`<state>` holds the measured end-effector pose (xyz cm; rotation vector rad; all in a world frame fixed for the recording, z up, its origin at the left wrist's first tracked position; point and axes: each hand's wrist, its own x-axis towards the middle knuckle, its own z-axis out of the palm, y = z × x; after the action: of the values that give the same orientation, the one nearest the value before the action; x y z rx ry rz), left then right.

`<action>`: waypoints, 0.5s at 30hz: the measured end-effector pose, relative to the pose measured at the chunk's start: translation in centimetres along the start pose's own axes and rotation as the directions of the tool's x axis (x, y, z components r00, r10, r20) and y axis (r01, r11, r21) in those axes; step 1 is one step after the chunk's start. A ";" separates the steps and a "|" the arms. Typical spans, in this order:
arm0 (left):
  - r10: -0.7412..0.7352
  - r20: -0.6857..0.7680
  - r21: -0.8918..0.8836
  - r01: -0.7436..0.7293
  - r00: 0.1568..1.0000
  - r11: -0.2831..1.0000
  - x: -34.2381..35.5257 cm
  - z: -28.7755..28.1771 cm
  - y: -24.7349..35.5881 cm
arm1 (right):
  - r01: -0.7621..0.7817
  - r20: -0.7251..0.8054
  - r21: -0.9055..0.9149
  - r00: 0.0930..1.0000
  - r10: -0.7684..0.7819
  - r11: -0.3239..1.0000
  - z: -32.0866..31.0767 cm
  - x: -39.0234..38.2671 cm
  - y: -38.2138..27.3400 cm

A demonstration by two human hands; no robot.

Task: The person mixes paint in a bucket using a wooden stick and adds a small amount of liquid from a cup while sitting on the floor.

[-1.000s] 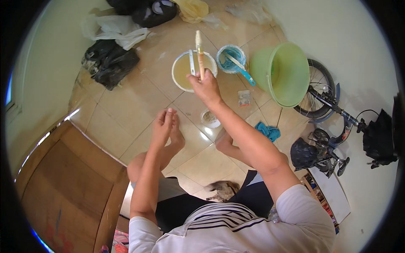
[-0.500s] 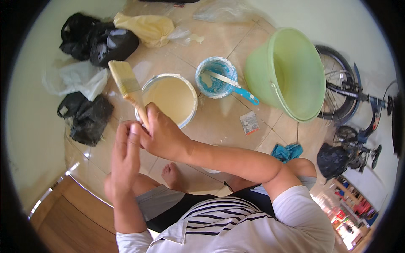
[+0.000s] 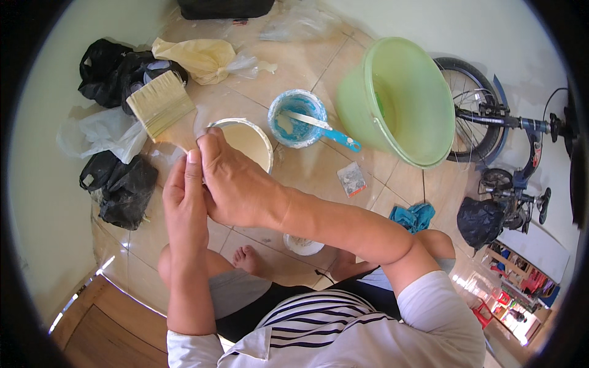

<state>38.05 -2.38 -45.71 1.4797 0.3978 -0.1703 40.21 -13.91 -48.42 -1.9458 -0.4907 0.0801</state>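
My right hand (image 3: pixel 236 184) grips the handle of a wide paintbrush (image 3: pixel 161 105), its pale bristles tilted up to the left. My left hand (image 3: pixel 187 196) closes on the handle beside it, fingertips touching my right hand; the grip itself is partly hidden. Behind them stands a bucket of cream liquid (image 3: pixel 251 138). To its right, a smeared blue tub (image 3: pixel 285 132) has a scraper with a blue handle (image 3: pixel 340 139) across it. A small grey packet (image 3: pixel 351 179) lies on the tiles. A white bowl (image 3: pixel 302 247) is partly hidden below my right arm.
A large green bucket (image 3: pixel 417 98) stands at right, before a bicycle (image 3: pixel 491 129) by the wall. Black bags (image 3: pixel 119 190), a white bag (image 3: pixel 101 132) and a yellow bag (image 3: pixel 193 58) lie at left. A blue cloth (image 3: pixel 414 216) is near my right knee. A wooden panel (image 3: pixel 98 325) borders the lower left.
A second ago the brush was upright in my right hand over the cream bucket. It has moved left and tilted, and my left hand has come up to join it on the handle.
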 end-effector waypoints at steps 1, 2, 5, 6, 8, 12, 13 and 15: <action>0.011 -0.011 -0.012 -0.011 1.000 1.000 0.0 -0.7 -0.3 | 0.056 -0.007 -0.025 0.998 -0.056 0.998 0.1 0.1 0.0; 0.022 -0.020 -0.023 -0.022 1.000 0.999 0.1 -1.7 -1.0 | 0.072 0.040 0.022 0.997 -0.073 0.997 0.0 0.0 -0.2; 0.011 -0.153 -0.109 -0.028 0.988 0.994 0.1 -1.3 -0.5 | 0.057 0.169 0.195 0.981 -0.091 0.979 -0.5 -0.6 -0.6; -0.006 -0.207 -0.149 -0.026 0.978 0.989 0.0 -0.6 0.2 | 0.016 0.208 0.257 0.976 -0.071 0.966 -1.1 -0.8 -0.7; 0.028 -0.131 -0.212 -0.055 0.991 0.976 -0.2 -0.5 0.1 | -0.013 0.189 0.221 0.982 -0.030 0.975 -2.8 -1.7 0.0; 0.124 -0.148 -0.194 -0.152 0.981 0.969 0.5 -3.1 0.2 | -0.229 0.000 -0.204 0.972 0.234 0.952 -8.4 0.1 4.3; 0.110 -0.154 -0.215 -0.142 0.982 0.966 0.9 -3.3 0.2 | -0.177 -0.004 -0.438 0.981 0.195 0.881 -10.3 -0.2 6.0; 0.087 -0.167 -0.232 -0.125 0.982 0.965 1.4 -2.9 0.2 | -0.121 0.040 -0.693 0.978 0.205 0.711 -12.5 -2.5 8.9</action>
<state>38.97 0.72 -46.14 1.2725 0.4477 0.0790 44.03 -28.65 -51.55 -2.7420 -0.4559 0.1384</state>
